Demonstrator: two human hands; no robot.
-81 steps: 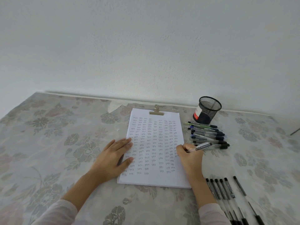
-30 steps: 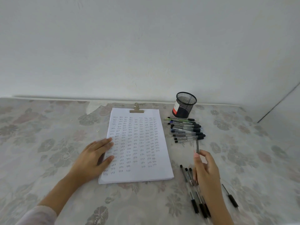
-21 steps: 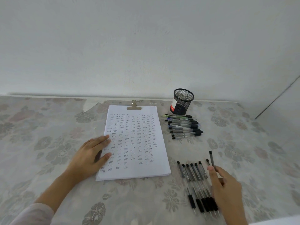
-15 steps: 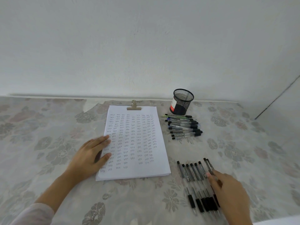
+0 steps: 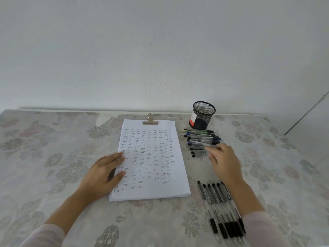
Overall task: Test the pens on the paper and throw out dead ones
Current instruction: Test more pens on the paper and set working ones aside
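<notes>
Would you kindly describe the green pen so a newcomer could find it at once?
Find the black mesh pen cup right of the clipped paper. Just in front of it lies a row of pens; the green pen is at its far edge, beside the cup, the only pale green barrel among dark and clear ones.

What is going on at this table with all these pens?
A person is testing pens. The left hand lies flat on the left edge of the paper, which is covered with small written marks. The right hand, holding nothing, is stretched toward the pile of pens in front of the mesh cup. A separate row of pens lies beside the right forearm.
</notes>
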